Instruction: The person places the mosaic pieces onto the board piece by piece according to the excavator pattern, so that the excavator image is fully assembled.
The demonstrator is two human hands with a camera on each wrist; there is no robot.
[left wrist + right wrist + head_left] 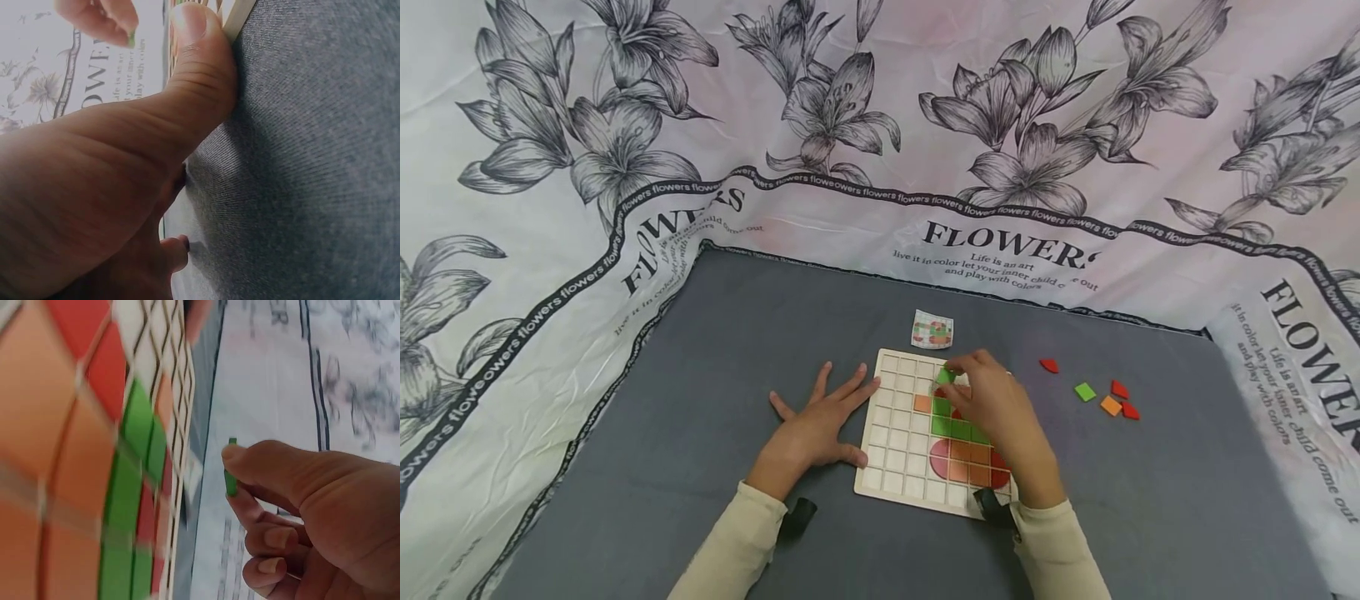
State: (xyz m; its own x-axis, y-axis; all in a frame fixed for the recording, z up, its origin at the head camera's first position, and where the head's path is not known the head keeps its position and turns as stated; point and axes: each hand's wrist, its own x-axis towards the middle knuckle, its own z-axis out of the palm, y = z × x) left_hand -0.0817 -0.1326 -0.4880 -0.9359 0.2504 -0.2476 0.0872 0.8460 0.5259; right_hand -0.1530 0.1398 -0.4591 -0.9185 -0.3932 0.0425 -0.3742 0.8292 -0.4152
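Between thumb and fingertip, my right hand (1000, 412) pinches a small green tile (230, 478) over the upper part of a wooden grid board (887, 417). Seen from the right wrist, the tile is held edge-on, apart from the board. My left hand (816, 427) is spread at the board's left side, its thumb against the edge and other fingers straight. Green tiles (951, 427), orange tiles (970, 462) and rounded red tiles (939, 458) sit in the grid. One orange tile (922, 403) lies farther left. My right hand hides part of the board's right side.
A small printed card (932, 330) with a coloured grid pattern lies behind the board. Right of the board are loose tiles: a green square (1085, 392), an orange square (1111, 406) and red pieces (1049, 366). Flower-printed cloth (1000, 233) borders the grey surface (700, 400).
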